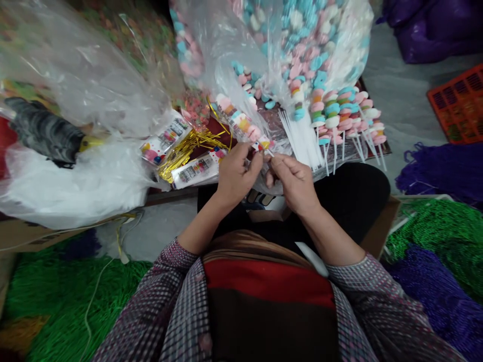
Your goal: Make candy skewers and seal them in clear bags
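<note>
Where fingers [256,160] close, the wrapper's [245,125] end hides.

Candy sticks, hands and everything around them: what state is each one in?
Left hand: closed, pinching the held candy stick's lower end
Right hand: closed, fingertips at that same end
Held candy stick: in a printed wrapper, tilted
Other candy sticks: threaded, unwrapped, side by side
White sticks: bare, bunched
Gold ties: loose, piled
Printed wrappers: flat
Big candy bag: bulging
</note>
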`<state>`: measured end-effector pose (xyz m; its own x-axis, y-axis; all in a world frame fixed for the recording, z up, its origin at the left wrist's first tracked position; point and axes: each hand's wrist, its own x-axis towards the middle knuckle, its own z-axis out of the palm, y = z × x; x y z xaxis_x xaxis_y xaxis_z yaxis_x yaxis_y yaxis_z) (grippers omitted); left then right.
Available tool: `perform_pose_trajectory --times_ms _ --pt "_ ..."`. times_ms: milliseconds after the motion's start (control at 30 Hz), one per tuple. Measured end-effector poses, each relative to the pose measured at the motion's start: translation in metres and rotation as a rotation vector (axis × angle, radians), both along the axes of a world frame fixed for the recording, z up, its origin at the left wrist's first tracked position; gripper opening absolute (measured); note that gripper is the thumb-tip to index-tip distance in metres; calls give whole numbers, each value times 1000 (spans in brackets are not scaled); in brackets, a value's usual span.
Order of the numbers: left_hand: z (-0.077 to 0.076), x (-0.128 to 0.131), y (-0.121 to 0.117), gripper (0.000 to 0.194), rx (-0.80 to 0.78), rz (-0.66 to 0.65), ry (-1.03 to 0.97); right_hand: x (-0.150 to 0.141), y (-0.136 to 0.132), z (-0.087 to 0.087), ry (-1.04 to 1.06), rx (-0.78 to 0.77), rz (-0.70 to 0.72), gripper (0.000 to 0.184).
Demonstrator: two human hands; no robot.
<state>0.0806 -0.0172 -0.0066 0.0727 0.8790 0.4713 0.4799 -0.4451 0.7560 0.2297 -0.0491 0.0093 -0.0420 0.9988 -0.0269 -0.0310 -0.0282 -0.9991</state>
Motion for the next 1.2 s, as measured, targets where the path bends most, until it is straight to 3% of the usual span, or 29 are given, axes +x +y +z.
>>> perform_pose_trajectory --times_ms 167,300,400,500,600,700,833,967,1200 --pt "-3 1 0 27 146 88 244 4 0 -2 -380 202 51 42" --pt "-5 5 -7 26 121 101 313 -1 -3 -7 -465 200 -35 42" --pt "-3 2 -11 27 -40 4 135 -3 -5 -8 -366 154 -51 44" --pt "0 -4 -7 34 -279 -109 -283 -2 -7 -5 -279 152 -10 45" --pt "3 -6 4 54 -457 -170 -637 -2 -8 -3 -247 163 8 43" --pt "5 -4 14 61 -466 -193 -651 -4 -9 -1 -222 126 17 39" --pt "2 1 14 51 -436 -217 -561 -8 -12 2 -193 110 12 36" --pt "3 4 7 47 -459 -273 -609 -10 -13 3 -153 69 31 39" --pt "17 15 -1 46 -628 -337 -762 -21 -12 0 -26 -22 61 45"
